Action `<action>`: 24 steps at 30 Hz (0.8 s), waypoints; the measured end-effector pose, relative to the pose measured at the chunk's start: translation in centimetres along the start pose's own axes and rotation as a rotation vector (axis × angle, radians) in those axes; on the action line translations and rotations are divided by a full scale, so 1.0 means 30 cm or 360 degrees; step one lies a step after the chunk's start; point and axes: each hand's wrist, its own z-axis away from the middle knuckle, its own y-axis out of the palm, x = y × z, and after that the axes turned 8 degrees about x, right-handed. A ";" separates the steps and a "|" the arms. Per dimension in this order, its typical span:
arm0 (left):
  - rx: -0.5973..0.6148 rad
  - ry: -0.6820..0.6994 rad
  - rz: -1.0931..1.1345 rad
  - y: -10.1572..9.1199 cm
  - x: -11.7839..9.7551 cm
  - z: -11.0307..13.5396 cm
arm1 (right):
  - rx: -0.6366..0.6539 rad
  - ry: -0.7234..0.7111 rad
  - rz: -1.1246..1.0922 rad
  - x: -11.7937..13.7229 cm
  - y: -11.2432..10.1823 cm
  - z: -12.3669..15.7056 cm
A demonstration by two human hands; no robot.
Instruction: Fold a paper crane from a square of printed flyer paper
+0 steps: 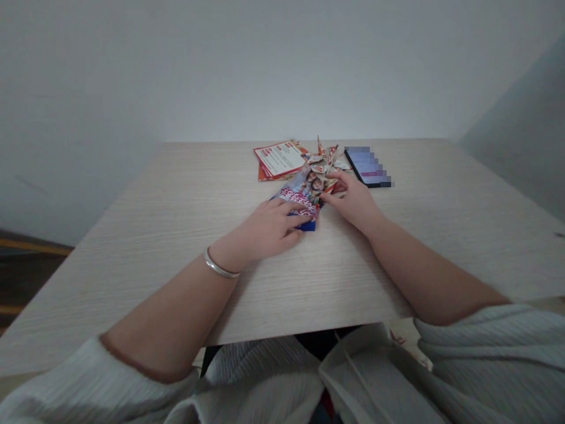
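A colourful printed sheet of paper, partly folded, lies on the light wooden table in front of me. My left hand rests on its near end, fingers curled over the paper and pressing it down; a silver bangle is on that wrist. My right hand pinches the sheet's right edge with thumb and fingertips. Just beyond the sheet lie small folded paper figures made of the same kind of printed paper.
A stack of orange and white leaflets lies at the back of the table. A phone with its screen lit lies to the right of the paper figures. A pale wall rises behind the table's far edge.
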 end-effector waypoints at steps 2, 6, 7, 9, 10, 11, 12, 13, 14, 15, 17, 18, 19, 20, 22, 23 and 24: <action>-0.0021 0.0033 0.0013 0.001 -0.001 -0.001 | 0.0048 -0.0012 -0.0099 0.005 0.006 0.002; -0.0069 0.0130 0.0082 0.002 -0.003 -0.005 | 0.0045 0.0092 -0.0175 0.019 0.016 0.001; -0.0080 0.0146 0.0102 0.002 -0.004 -0.006 | 0.0030 0.0112 -0.0204 0.021 0.016 0.000; -0.0092 0.0163 0.0125 0.003 -0.006 -0.007 | 0.0017 0.0074 -0.0278 0.023 0.014 -0.002; -0.0087 0.0158 0.0127 0.003 -0.007 -0.007 | 0.0030 0.0026 -0.0315 0.021 0.012 -0.003; -0.0070 0.0139 0.0124 0.004 -0.009 -0.007 | 0.0054 -0.0023 -0.0342 0.017 0.011 -0.004; -0.0043 0.0107 0.0119 0.004 -0.010 -0.006 | 0.0084 -0.0054 -0.0356 0.013 0.009 -0.006; -0.0006 0.0067 0.0114 0.005 -0.012 -0.005 | 0.0122 -0.0057 -0.0357 0.007 0.007 -0.007; 0.0033 0.0026 0.0110 0.006 -0.013 -0.003 | 0.0158 -0.0040 -0.0350 0.002 0.005 -0.009; 0.0064 -0.0009 0.0106 0.006 -0.013 -0.001 | 0.0193 -0.0024 -0.0331 -0.002 0.002 -0.010; 0.0096 -0.0051 0.0092 0.008 -0.011 0.001 | 0.0259 -0.0041 -0.0265 -0.006 -0.004 -0.011; 0.0092 -0.0061 0.0084 0.010 -0.009 0.003 | 0.0297 -0.0071 -0.0229 -0.005 -0.007 -0.011; 0.0082 -0.0065 0.0077 0.011 -0.006 0.003 | 0.0337 -0.0106 -0.0195 -0.002 -0.011 -0.009; 0.0067 -0.0060 0.0073 0.012 -0.003 0.004 | 0.0374 -0.0138 -0.0166 0.003 -0.014 -0.008; 0.0026 -0.0035 0.0082 0.015 0.002 0.003 | 0.0413 -0.0175 -0.0126 0.016 -0.018 -0.004; 0.0012 -0.0020 0.0094 0.016 0.004 0.002 | 0.0412 -0.0182 -0.0111 0.022 -0.018 -0.003; 0.0004 -0.0010 0.0107 0.016 0.005 0.001 | 0.0399 -0.0188 -0.0095 0.028 -0.018 -0.002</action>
